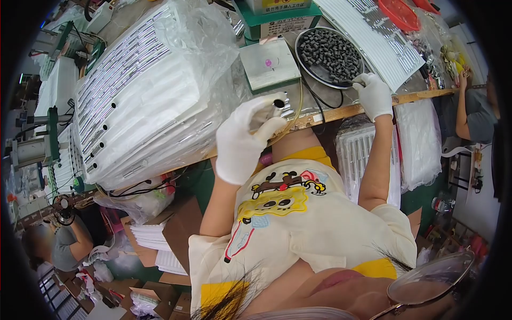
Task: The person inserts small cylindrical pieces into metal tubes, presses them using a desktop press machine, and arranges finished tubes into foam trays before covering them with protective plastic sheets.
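Observation:
My left hand (240, 140), in a white glove, is closed around a short shiny metal tube (284, 106). The tube's dark open end faces up and toward me. My right hand (375, 97), also gloved, is at the near right rim of a round metal bowl (303, 68). Its thumb and fingers are pinched together; whatever may be between them is too small to make out. Small black cylindrical plugs (330, 53) fill the bowl. A square device with a pale metal top plate (266, 64) and a pink spot stands between my hands, beyond the tube.
A white tray of shiny metal tubes (133, 58), partly under plastic film, is at left. Another tray (373, 37) lies at upper right, near a red basket (399, 15). Dark cables (325, 101) cross the wooden table edge (421, 96). Other people sit at both sides.

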### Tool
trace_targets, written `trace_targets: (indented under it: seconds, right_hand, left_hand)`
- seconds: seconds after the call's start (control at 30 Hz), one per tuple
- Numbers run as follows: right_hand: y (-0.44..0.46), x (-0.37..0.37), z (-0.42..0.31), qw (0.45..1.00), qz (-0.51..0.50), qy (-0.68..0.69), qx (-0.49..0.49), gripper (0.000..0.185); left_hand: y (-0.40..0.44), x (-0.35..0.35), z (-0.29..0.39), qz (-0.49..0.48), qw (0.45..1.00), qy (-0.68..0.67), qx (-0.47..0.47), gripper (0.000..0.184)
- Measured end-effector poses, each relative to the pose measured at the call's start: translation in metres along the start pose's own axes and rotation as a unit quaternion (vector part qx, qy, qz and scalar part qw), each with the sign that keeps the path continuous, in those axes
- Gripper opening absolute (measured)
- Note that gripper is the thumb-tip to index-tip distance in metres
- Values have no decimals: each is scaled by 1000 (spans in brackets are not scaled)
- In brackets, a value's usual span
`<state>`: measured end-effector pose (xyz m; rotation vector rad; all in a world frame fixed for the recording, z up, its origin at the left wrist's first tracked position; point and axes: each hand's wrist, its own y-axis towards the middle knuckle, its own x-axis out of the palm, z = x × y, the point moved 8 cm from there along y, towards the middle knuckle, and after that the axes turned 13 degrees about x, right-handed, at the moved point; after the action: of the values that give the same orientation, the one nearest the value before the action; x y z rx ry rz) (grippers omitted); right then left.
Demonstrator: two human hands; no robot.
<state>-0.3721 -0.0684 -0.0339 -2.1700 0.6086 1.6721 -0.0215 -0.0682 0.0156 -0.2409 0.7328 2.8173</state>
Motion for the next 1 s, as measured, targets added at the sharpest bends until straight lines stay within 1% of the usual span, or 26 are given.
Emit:
trace_targets:
  seconds: [0.07, 0.1, 0.17, 0.2, 0.23, 0.27, 0.3, 0.37, 0.4, 0.47, 0.53, 0.63, 0.7, 0.73, 0.8, 0.9, 1.0]
  right_hand:
    - [-11, -21, -10, 992, 48, 112, -37, 11]
    - [-18, -30, -18, 992, 47, 112, -38, 11]
    - [-45, -69, -52, 959, 67, 256, -98, 15]
    - [-56, -81, -64, 959, 66, 257, -95, 15]
    - [-69, -94, -81, 952, 57, 269, -134, 17]
    - [-79, -100, -95, 943, 48, 282, -172, 19]
    - [-83, -99, -101, 943, 49, 282, -171, 19]
    - [-97, -102, -123, 923, 64, 265, -271, 22]
    - [-97, -101, -126, 923, 63, 266, -272, 22]
    - [-103, -96, -136, 917, 97, 219, -318, 23]
    - [-101, -91, -137, 916, 79, 234, -316, 20]
    - [-106, -89, -144, 916, 91, 215, -326, 18]
    - [-109, -82, -151, 915, 83, 176, -353, 15]
    - [-110, -81, -151, 915, 84, 176, -352, 15]
    - [-112, -77, -154, 916, 82, 154, -362, 14]
    - [-113, -79, -157, 916, 71, 154, -363, 18]
    - [-114, -78, -159, 914, 71, 159, -367, 17]
  left_hand:
    - [3, 12, -11, -5, 1000, 10, -8, 38]
    - [2, 16, -17, 0, 1000, -10, -2, 34]
    - [5, 21, -22, -4, 1000, -1, 13, 34]
    - [7, 23, -20, -9, 999, 8, 30, 33]
    - [8, 24, -21, -12, 999, 8, 29, 33]
    - [11, 24, -17, -22, 997, 53, 54, 33]
    - [13, 25, -13, -31, 992, 98, 79, 32]
    - [13, 26, -10, -35, 990, 106, 87, 32]
    - [14, 26, -9, -36, 988, 115, 95, 32]
    - [13, 24, -6, -38, 985, 129, 104, 33]
    - [13, 23, -4, -40, 982, 143, 113, 35]
    - [15, 24, 2, -49, 978, 157, 130, 35]
    - [18, 26, 15, -62, 968, 170, 176, 37]
    - [18, 26, 14, -63, 968, 169, 176, 37]
    - [18, 29, 18, -80, 951, 206, 218, 39]
    - [18, 27, 20, -73, 951, 209, 216, 40]
    - [17, 28, 23, -69, 947, 220, 222, 38]
